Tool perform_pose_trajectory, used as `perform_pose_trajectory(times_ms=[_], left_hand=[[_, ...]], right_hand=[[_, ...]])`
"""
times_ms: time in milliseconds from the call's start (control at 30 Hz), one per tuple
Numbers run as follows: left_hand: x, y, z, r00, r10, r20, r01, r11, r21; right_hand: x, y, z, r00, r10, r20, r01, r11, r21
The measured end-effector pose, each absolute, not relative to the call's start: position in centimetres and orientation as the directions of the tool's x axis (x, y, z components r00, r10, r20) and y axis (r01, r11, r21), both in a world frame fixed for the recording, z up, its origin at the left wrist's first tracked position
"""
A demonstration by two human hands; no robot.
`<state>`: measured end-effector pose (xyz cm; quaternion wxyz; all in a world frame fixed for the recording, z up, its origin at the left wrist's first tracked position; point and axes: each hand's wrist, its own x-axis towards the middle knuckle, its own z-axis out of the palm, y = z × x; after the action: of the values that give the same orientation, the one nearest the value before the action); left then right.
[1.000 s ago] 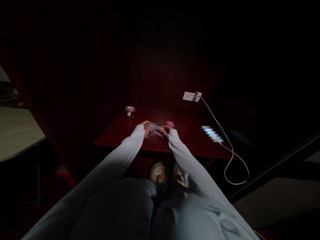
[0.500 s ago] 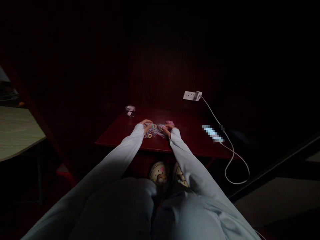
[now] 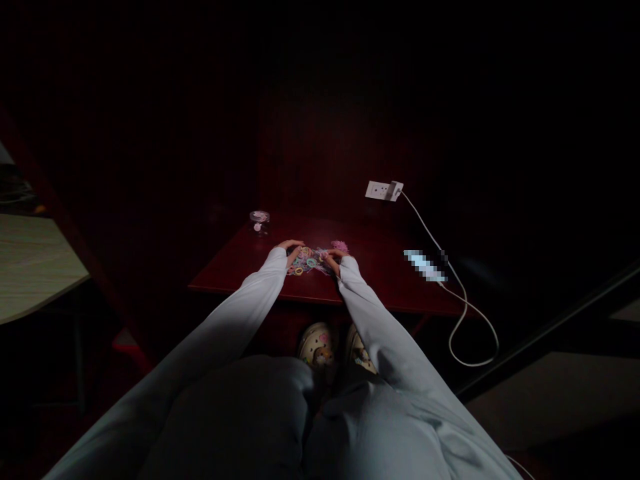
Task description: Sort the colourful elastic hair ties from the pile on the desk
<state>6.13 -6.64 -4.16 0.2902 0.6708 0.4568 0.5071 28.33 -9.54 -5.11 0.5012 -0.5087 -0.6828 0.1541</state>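
A loose pile of small pastel rings that look like hair ties (image 3: 311,264) lies near the front edge of the dark red table (image 3: 240,263). At the pile's left side, my left hand (image 3: 292,249) is curled with its fingers round some pinkish and yellowish ties. My right hand (image 3: 336,257) closes from the right, thumb and fingertips pinched on pale pink and whitish ties. Just behind that hand sits a fluffy pink bundle (image 3: 340,246). Dim light and small size blur the separate ties.
A clear lidded jar (image 3: 259,223) stands at the table's back left. To the right lies a phone (image 3: 425,265), its picture pixelated, with a white cable (image 3: 466,293) running to a wall socket (image 3: 380,191). A pale wooden tabletop (image 3: 40,263) is at far left.
Near my left fingers, the greenish ring gives way to pinkish ties, and a mint ring now shows lower in the pile. My right hand stays almost in place.
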Motion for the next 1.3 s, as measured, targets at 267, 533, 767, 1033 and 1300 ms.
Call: perform_pose_trajectory(times_ms=[267, 533, 767, 1033, 1300], left_hand=[[5.8, -7.7, -3.1, 0.137, 0.870, 0.474, 0.582, -0.458, 0.672], [6.3, -9.2, -2.2, 0.174, 0.905, 0.389, 0.756, -0.375, 0.536], [6.3, -9.3, -1.8, 0.168, 0.922, 0.349, 0.788, -0.338, 0.514], [6.2, -8.6, -2.9, 0.174, 0.891, 0.418, 0.752, -0.395, 0.529], [6.3, -8.1, -3.5, 0.171, 0.866, 0.471, 0.710, -0.440, 0.550]], right_hand=[[28.2, -9.4, -5.0, 0.111, 0.861, 0.496, 0.501, 0.382, -0.776], [28.6, -9.9, -4.7, -0.008, 0.839, 0.543, 0.707, 0.389, -0.591], [28.1, -11.0, -4.2, -0.145, 0.861, 0.487, 0.812, 0.385, -0.439], [28.2, -10.4, -4.2, -0.144, 0.882, 0.448, 0.788, 0.377, -0.488], [28.0, -10.2, -4.3, -0.133, 0.874, 0.468, 0.723, 0.408, -0.558]])
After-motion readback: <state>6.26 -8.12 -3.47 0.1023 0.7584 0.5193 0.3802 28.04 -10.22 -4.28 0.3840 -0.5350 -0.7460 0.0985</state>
